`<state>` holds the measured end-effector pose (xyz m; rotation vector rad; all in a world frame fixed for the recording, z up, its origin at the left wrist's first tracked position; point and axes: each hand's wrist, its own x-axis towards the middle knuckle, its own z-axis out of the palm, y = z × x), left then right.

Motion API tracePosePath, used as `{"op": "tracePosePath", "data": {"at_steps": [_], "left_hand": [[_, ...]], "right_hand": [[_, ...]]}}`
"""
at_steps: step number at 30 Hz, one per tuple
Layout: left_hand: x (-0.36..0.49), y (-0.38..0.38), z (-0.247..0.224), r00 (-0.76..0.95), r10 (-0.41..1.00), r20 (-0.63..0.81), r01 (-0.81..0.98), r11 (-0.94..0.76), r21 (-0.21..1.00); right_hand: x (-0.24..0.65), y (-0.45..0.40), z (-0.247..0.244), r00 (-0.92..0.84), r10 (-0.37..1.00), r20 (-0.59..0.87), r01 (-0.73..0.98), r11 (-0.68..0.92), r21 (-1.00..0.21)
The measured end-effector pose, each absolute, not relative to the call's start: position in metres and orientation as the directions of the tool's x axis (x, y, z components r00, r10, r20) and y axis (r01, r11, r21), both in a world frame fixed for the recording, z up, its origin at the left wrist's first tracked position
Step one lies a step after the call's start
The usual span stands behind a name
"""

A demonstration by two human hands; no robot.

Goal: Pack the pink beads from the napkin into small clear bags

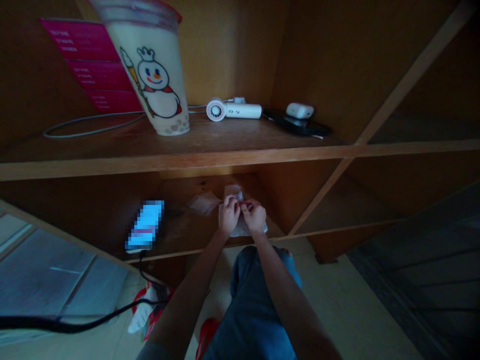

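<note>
Upper wooden shelf (168, 161) overhead: far left, magenta printed card (90, 65) leaning on back wall; plastic milk-tea cup w/ snowman print (148, 75) near shelf's front; thin grey cable (90, 127) behind it. To its right, white mini fan (232, 110), then white earbud case (300, 110) on flat black device (296, 125). Lower wooden shelf (183, 232): lit phone (145, 225), screen pixelated, at left w/ black cable (141, 265) trailing down. Red-and-white bag (144, 310) on floor below. Person's jeans (255, 305) just near shelf edge. Crumpled clear plastic bag (240, 227) lies centre on lower shelf, loose clear plastic sheet (204, 203) just left. Left hand (228, 215) & right hand (254, 216) both clenched, fingertips pinching top of bag, close together; exact grip partly hidden.
</note>
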<state>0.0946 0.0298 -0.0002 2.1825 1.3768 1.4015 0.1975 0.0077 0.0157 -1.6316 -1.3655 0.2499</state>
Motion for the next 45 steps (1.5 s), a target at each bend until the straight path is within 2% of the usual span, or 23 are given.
{"op": "tracePosePath", "data": {"at_steps": [4,8,10,15,24,30,32,35,38,45], "left_hand": [[0.093,0.029,-0.001,0.057,0.798,0.601,0.564,-0.522,0.640],[0.092,0.029,0.000,0.010,0.794,0.608,0.536,-0.518,0.667],[0.092,0.029,0.000,-0.007,0.792,0.610,0.525,-0.517,0.677],[0.092,0.032,0.000,-0.048,0.787,0.616,0.509,-0.511,0.693],[0.089,0.033,0.000,-0.096,0.790,0.606,0.458,-0.505,0.731],[0.089,0.038,-0.010,-0.176,0.832,0.526,0.364,-0.441,0.820],[0.089,0.040,-0.012,-0.218,0.842,0.494,0.331,-0.413,0.848],[0.089,0.042,-0.013,-0.243,0.850,0.466,0.299,-0.391,0.870],[0.089,0.041,-0.012,-0.241,0.852,0.465,0.288,-0.394,0.873],[0.089,0.038,-0.009,-0.210,0.841,0.498,0.299,-0.430,0.852]], "right_hand": [[0.201,0.007,0.015,0.433,0.790,0.433,0.675,0.034,-0.737],[0.203,0.008,0.013,0.510,0.761,0.401,0.657,-0.044,-0.752],[0.203,0.008,0.014,0.486,0.782,0.391,0.649,-0.023,-0.761],[0.201,0.009,0.016,0.306,0.818,0.487,0.649,0.194,-0.735],[0.204,0.013,0.013,0.277,0.822,0.498,0.639,0.230,-0.734],[0.201,0.014,0.012,0.233,0.826,0.514,0.702,0.224,-0.677],[0.202,0.016,0.010,0.267,0.822,0.503,0.645,0.235,-0.727],[0.205,0.021,0.007,0.340,0.828,0.447,0.460,0.268,-0.847],[0.207,0.024,0.006,0.359,0.845,0.396,0.317,0.288,-0.904],[0.205,0.021,0.011,0.274,0.865,0.420,0.324,0.329,-0.887]]}}
